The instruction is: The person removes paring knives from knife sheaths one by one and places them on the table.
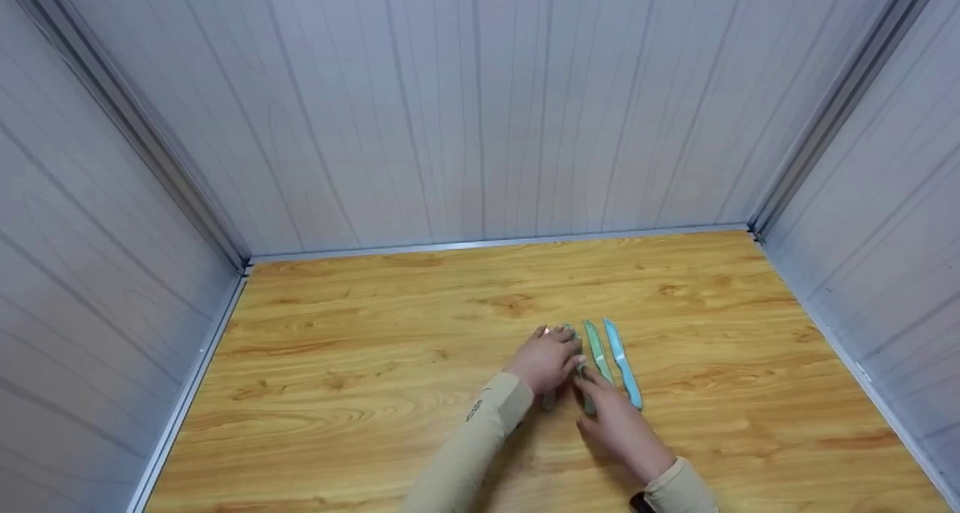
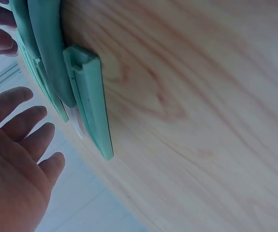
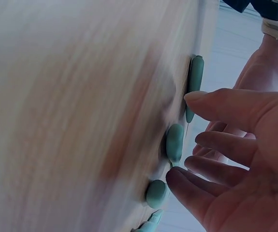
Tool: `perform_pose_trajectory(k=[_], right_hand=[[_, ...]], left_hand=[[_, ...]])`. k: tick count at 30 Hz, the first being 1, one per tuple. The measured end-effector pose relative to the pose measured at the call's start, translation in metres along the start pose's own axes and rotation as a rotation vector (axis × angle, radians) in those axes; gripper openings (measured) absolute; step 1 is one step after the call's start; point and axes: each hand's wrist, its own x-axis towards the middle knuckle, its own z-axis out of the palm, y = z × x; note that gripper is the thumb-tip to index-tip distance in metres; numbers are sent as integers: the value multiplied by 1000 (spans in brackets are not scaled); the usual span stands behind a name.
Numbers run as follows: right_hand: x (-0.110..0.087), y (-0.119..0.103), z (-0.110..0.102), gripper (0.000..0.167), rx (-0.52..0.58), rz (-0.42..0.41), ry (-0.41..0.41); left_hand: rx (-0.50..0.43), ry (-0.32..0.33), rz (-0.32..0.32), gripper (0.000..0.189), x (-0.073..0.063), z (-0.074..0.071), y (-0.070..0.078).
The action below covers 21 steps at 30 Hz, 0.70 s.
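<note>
In the head view my left hand (image 1: 550, 359) reaches over the left end of a row of knives, palm down. My right hand (image 1: 611, 415) is over the handle of a green knife (image 1: 589, 405). Another green knife (image 1: 598, 350) and a blue knife (image 1: 624, 364) lie beside it, blades pointing away. The left wrist view shows my left hand (image 2: 18, 159) with loose, spread fingers beside a green grooved sheath-like piece (image 2: 91, 101) and a knife handle (image 2: 51, 43). In the right wrist view my right hand (image 3: 240, 150) has extended fingers near a handle (image 3: 174, 143); contact is unclear.
The knives lie on a wood-grain table (image 1: 360, 348). A pale panelled wall (image 1: 480, 108) stands along its back, with side walls at left (image 1: 97, 258) and right (image 1: 885, 243). My two hands are close together, almost touching.
</note>
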Motion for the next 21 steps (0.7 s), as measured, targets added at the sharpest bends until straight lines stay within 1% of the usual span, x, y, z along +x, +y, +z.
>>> perform_pose_trajectory(k=[5,13,21], right_hand=[[2,-1,0,53,-5,9,3],[2,0,3,53,-70,-44,64],[4,-1,1,50,-62,-30,43]], left_hand=[[7,-17,0,48,2,-1,0],[91,10,56,44,5,0,2],[81,-27,55,44,6,0,2]])
